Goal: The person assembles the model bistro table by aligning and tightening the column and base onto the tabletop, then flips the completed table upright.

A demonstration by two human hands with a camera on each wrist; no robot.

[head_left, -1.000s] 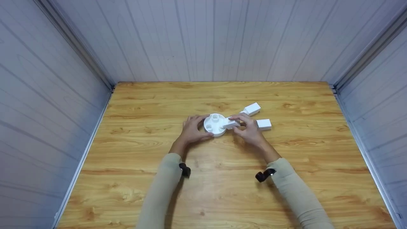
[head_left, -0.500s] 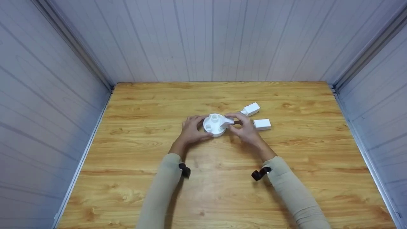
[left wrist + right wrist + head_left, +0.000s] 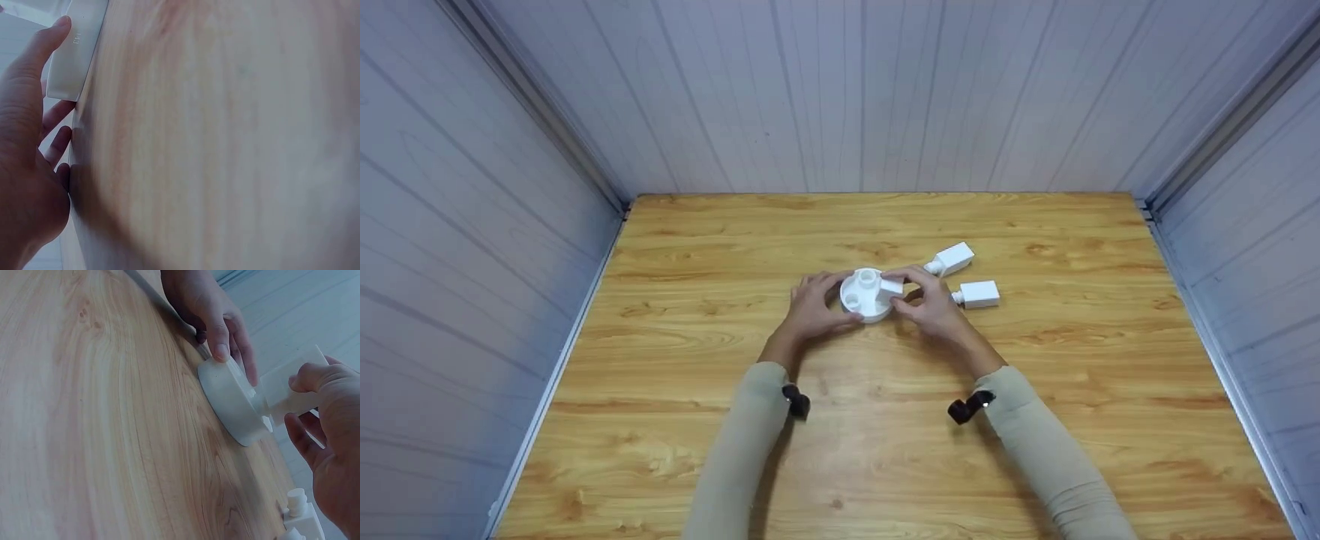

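A white round base with sockets on top lies flat on the wooden table. My left hand grips its left rim, thumb on the near edge. My right hand pinches a small white block with a peg and holds it against the base's right side, above a socket. In the left wrist view only the base's edge shows.
Two more white blocks with pegs lie on the table to the right of the base, one farther back, one nearer; both show at the right wrist view's bottom edge. Grey panel walls close the table on three sides.
My right hand has carried the white block leftward onto the base's right side. The left hand has kept its hold on the base, which has not moved.
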